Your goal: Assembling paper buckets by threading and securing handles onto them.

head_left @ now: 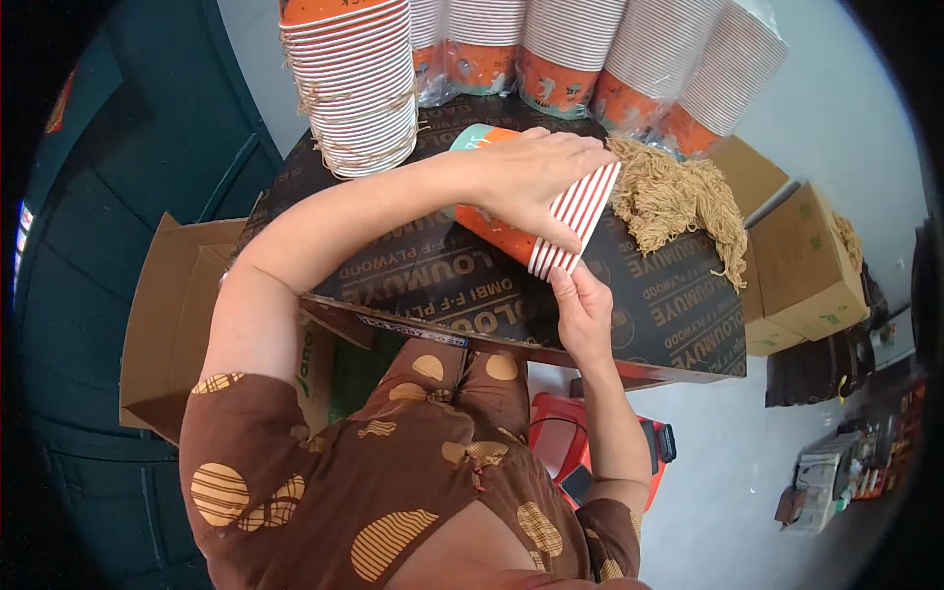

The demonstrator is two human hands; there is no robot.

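My left hand [536, 177] lies palm-down across a short stack of paper cups [536, 221] tipped on its side on the dark board [649, 305], fingers spread and curled over the rims. The cups are cone-shaped, orange at the body with a teal patch near the base, and their mouths show as a tight fan of red and white ribs where the rolled rims nest together. My right hand [582, 310] comes up from below, fingertips pressed to the lower edge of those rims; together the two hands clamp the stack, one above and one beneath.

The board is a sheet of smooth, glossy, near-black plywood printed with pale lettering, its raw edge showing lighter layers toward me. Just beside the stack, to the right, sits a heap of coarse tan twine [678, 202], frizzy and tangled, trailing toward the board's far corner. At the back left stands a tall column of nested cups [359, 88] bound with the same rough string; more stacks wrapped in clear plastic sleeves [600, 59] lean along the rear edge.

Plain brown cardboard boxes [801, 261] stand on the pale floor to the right, and an open cardboard carton [172, 315] lies to my left. A red plastic stool [556, 442] shows under the board, by my brown patterned sleeve.
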